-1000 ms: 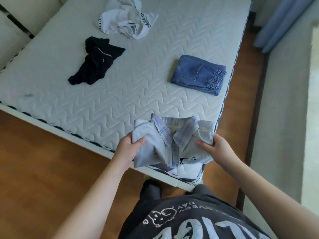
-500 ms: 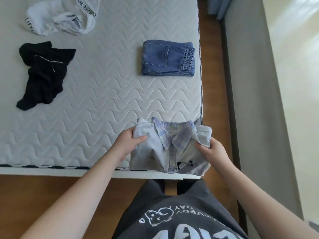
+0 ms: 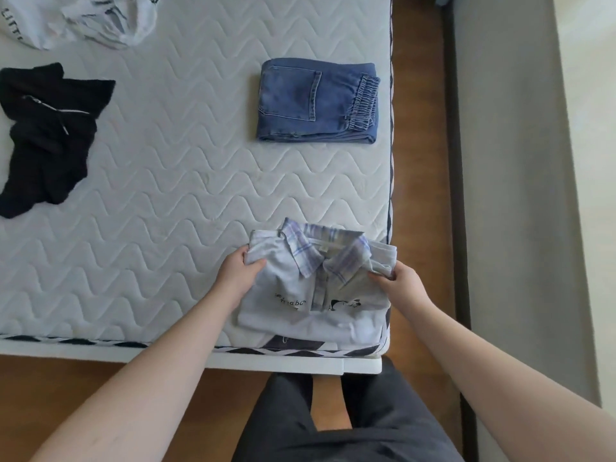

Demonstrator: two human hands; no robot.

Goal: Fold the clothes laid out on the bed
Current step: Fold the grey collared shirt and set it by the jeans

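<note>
1. Shirt (image 3: 313, 288), folded, lies at the lower right corner of the bed (image 3: 186, 201).
2. Your left hand (image 3: 238, 276) pinches its left shoulder; your right hand (image 3: 401, 286) pinches the right.
3. Folded jeans (image 3: 316, 100) sit above it.

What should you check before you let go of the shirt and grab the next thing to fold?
1. Shirt folded into a neat rectangle, collar on top: ok.
2. Shirt fully on the bed: not ok, its near edge hangs over the bed's edge.
3. Left hand and right hand grip the shirt's sides: ok.
4. Jeans already folded: ok.
5. Black garment folded: not ok, crumpled.
6. White garment folded: not ok, bunched up.
</note>
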